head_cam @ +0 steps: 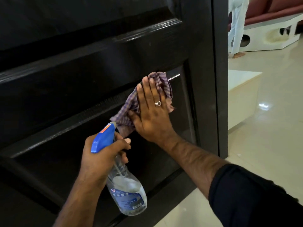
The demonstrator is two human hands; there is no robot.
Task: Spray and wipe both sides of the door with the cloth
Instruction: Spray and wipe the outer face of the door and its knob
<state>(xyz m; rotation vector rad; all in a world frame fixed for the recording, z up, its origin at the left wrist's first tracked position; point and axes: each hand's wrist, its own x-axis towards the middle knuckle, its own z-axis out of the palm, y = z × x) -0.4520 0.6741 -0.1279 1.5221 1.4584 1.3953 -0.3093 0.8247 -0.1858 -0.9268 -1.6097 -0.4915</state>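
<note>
A black panelled door [82,66] fills the left and middle of the head view, its edge running down at the right. My right hand [152,115] lies flat with straight fingers on a purple checked cloth [129,105], pressing it against the door's lower panel. Lower down, my left hand [101,156] grips the neck of a clear spray bottle [127,194] with a blue trigger head [103,138]. The nozzle points toward the door, just below the cloth. The bottle holds a little liquid at its bottom.
Past the door's edge [221,79] lies a glossy cream tiled floor [262,161]. A low white table [241,95] stands close to the door edge. Farther back are a white and maroon bench [275,27] and a person's legs [236,30] in light clothing.
</note>
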